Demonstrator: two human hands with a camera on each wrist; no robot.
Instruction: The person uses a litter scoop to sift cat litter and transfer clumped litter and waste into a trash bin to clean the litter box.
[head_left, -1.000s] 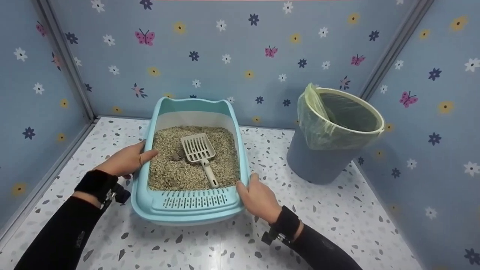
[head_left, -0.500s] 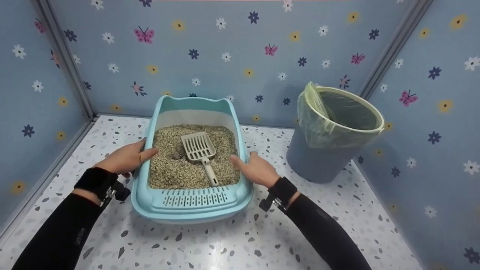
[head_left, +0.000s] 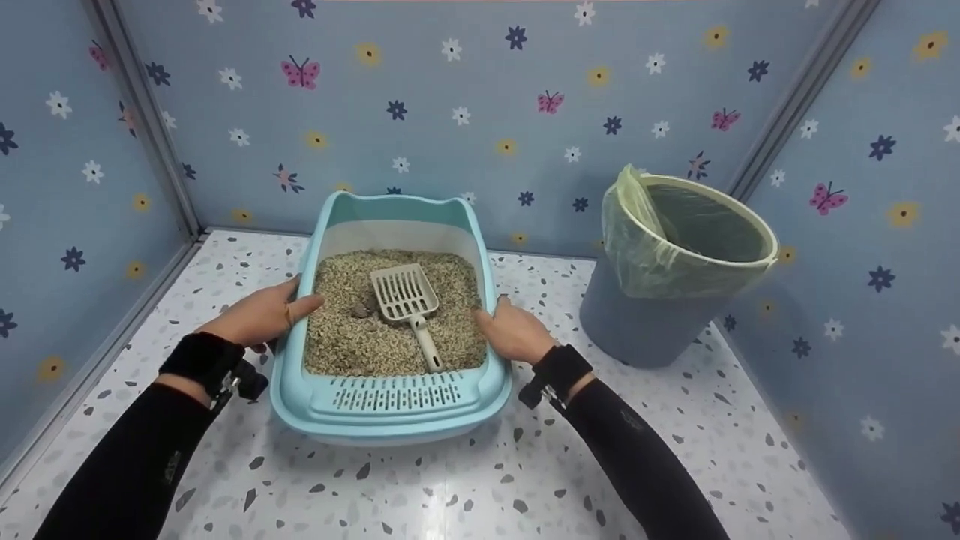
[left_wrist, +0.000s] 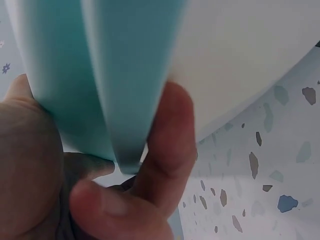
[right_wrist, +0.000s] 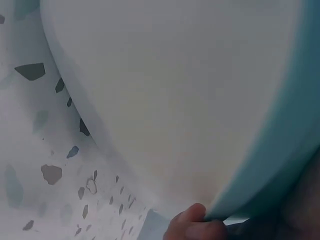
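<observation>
A light blue litter box [head_left: 390,429] with a white base stands on the speckled surface. On the left rim my left hand [head_left: 259,316] grips, thumb over the top; the left wrist view shows curled fingers [left_wrist: 167,150] beneath the blue lip. My right hand [head_left: 519,334] holds the right rim about midway along, its thumb on the inner side. In the right wrist view, fingertips [right_wrist: 195,222] come up under the rim against the white wall. Inside lies tan litter [head_left: 349,349] with a dark clump [head_left: 361,309]. A beige slotted litter scoop [head_left: 406,296] rests on it, handle toward me.
A grey-blue waste bin [head_left: 637,322] with a pale green liner [head_left: 660,270] over its rim stands to the right. Flower-patterned panels [head_left: 450,90] enclose the back and both sides. White speckled floor [head_left: 375,495] shows in front of the box.
My right hand has slid from the near right corner of the litter box farther up its right rim and taken hold there. My left hand keeps its grip. The head view has shifted slightly.
</observation>
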